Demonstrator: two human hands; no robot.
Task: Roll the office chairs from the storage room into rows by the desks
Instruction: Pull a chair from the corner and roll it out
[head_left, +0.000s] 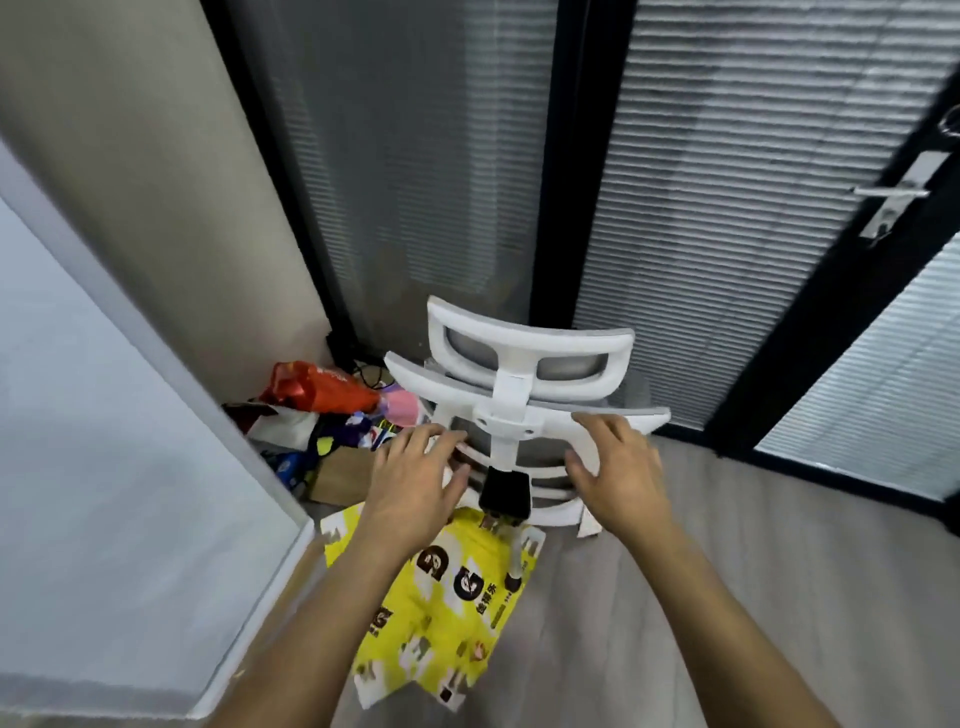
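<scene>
A white office chair (524, 374) with a grey mesh back and headrest stands with its back toward me, facing a glass partition. Both my arms reach out to its backrest frame. My left hand (415, 480) lies against the left side of the white frame, fingers loosely spread and only slightly bent. On the right side of the frame rests my right hand (618, 467), fingers laid over the upper bar and thumb near a lower rib. Neither hand plainly closes round the frame. The chair's seat and wheels are hidden behind its back.
A yellow printed carton (436, 603) lies on the floor under the chair. Bags and packets (322, 395) pile in the corner at left. A white desk edge (156, 467) runs along the left. Glass walls with blinds stand ahead; a door with a handle (891, 195) is at right.
</scene>
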